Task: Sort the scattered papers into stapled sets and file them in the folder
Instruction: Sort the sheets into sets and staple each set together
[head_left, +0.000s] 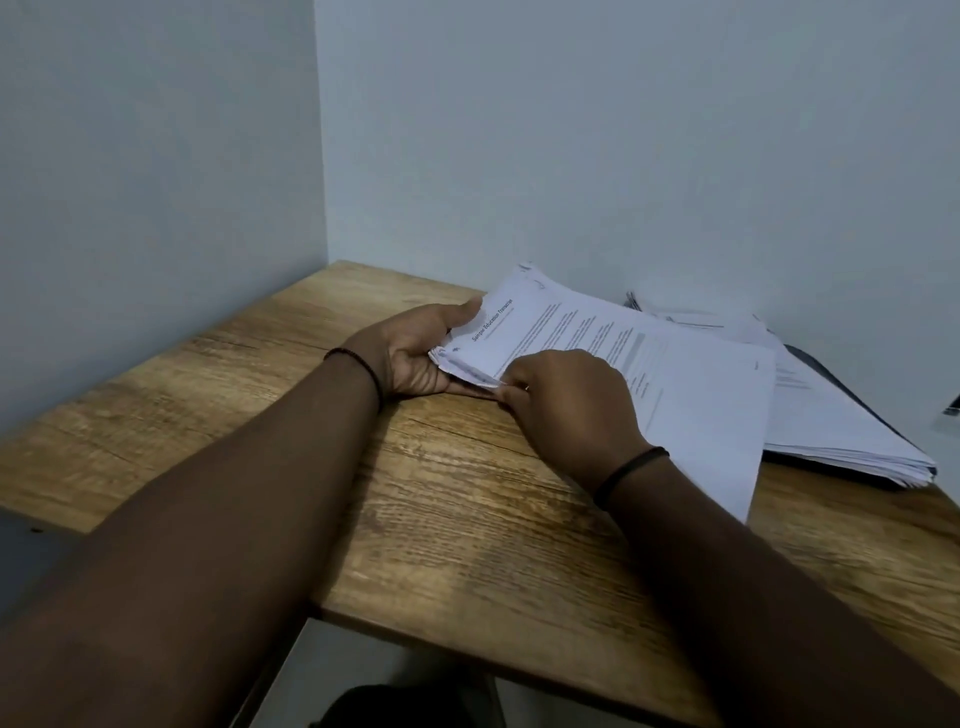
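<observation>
Both hands (415, 353) grip printed paper sheaf (597, 338), corner frayed.

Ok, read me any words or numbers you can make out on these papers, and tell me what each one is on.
"Sample Education Transcript": heading on the top sheet of the bundle held by the left hand and right hand; the last word is partly blurred.
Body text on that sheet: too small to read.
Print on the stack behind: too blurred to read.
</observation>
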